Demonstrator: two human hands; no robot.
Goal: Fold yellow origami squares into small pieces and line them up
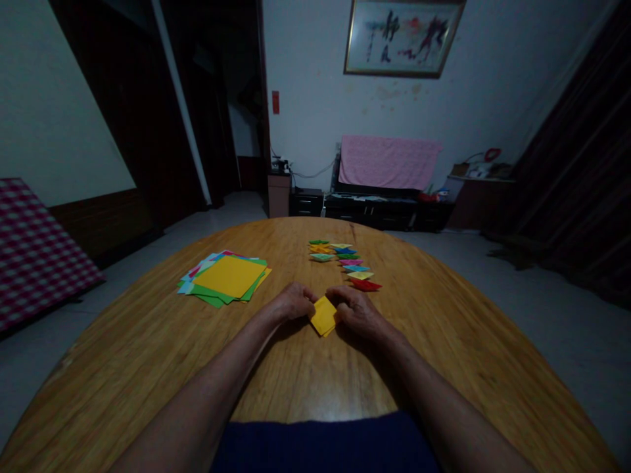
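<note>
Between my two hands is a small folded square of yellow paper (324, 316), turned so one corner points toward me. My left hand (294, 302) pinches its left corner. On the opposite side my right hand (355, 310) grips the right corner, with the fingers curled over the upper edge. Just beyond my hands stand several small folded paper boats (365, 285) in two rows, in red, yellow, blue, pink, green and orange. To the left lies a loose stack of coloured paper sheets (229, 276), a yellow one on top and green ones beneath.
The round wooden table (305, 387) fills the space before me. Past its far edge stands a low black cabinet (369, 209) below a pink cloth (389, 161). A red checked cloth (39, 256) hangs at the far left.
</note>
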